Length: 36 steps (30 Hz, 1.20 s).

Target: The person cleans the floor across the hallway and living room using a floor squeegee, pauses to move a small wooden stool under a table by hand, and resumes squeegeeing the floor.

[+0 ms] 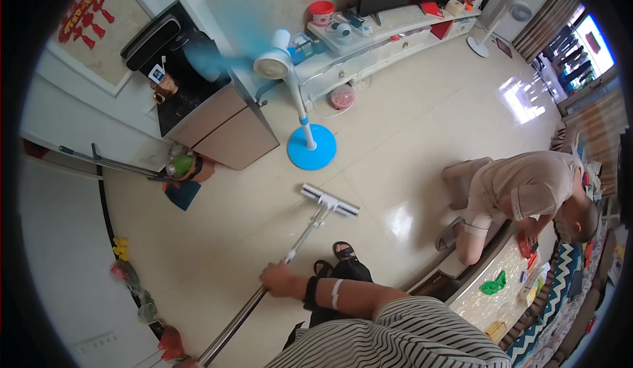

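My right hand (279, 280) is wrapped round the steel handle of a flat sponge mop (330, 200), whose white head rests on the tiled floor ahead of my sandalled feet. My left hand (190, 361) shows only slightly at the lower edge, on the far end of the same handle. A standing fan (311, 146) with a blue base and blurred blue blades stands just beyond the mop head.
A person (527, 190) kneels at right beside a low table (488, 308) holding small items, near a patterned sofa. At left stand a cabinet (217, 130), a dustpan (181, 196) and artificial flowers along the wall. A TV stand (389, 48) and another fan (491, 31) are behind.
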Available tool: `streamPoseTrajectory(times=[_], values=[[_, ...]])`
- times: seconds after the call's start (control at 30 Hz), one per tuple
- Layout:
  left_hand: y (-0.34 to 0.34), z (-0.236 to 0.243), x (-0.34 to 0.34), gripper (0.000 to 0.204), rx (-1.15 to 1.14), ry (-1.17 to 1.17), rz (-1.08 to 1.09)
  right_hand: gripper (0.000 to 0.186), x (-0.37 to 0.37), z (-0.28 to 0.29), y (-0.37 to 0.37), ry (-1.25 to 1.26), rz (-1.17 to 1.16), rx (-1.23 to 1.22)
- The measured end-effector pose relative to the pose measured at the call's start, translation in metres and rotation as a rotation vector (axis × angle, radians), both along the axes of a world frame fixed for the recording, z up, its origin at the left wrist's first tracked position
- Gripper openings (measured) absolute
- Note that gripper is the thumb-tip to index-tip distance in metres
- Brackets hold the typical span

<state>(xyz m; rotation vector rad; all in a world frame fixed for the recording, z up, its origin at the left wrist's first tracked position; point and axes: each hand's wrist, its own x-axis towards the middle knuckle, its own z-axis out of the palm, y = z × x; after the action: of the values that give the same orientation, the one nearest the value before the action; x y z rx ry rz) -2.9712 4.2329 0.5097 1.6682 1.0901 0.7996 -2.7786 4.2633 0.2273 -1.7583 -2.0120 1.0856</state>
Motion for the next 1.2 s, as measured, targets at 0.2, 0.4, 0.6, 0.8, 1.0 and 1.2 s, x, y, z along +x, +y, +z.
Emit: streamPoseTrajectory(times=[0.2,0.4,0.6,0.8,1.0,1.2], values=[[0.041,-0.080,0.032,0.008,-0.164,-0.192,-0.130,0.011,0.113,-0.037,0.013,-0.254,-0.171,0.037],[0.063,-0.143,0.105,0.010,-0.339,-0.296,0.087,0.013,0.196,-0.073,0.053,-0.395,-0.144,-0.022],[0.050,-0.174,0.149,0.014,-0.426,-0.343,0.191,0.011,0.227,-0.119,0.065,-0.482,-0.103,-0.040],[0.030,-0.164,0.117,0.012,-0.507,-0.314,0.203,0.011,0.190,-0.119,0.035,-0.466,-0.079,-0.068],[0.052,-0.139,0.049,0.009,-0.372,-0.143,0.127,0.013,0.122,-0.087,0.014,-0.360,-0.141,-0.152],[0.092,-0.108,-0.041,0.007,-0.308,-0.162,0.030,0.010,0.006,-0.079,0.025,-0.307,-0.357,-0.038]])
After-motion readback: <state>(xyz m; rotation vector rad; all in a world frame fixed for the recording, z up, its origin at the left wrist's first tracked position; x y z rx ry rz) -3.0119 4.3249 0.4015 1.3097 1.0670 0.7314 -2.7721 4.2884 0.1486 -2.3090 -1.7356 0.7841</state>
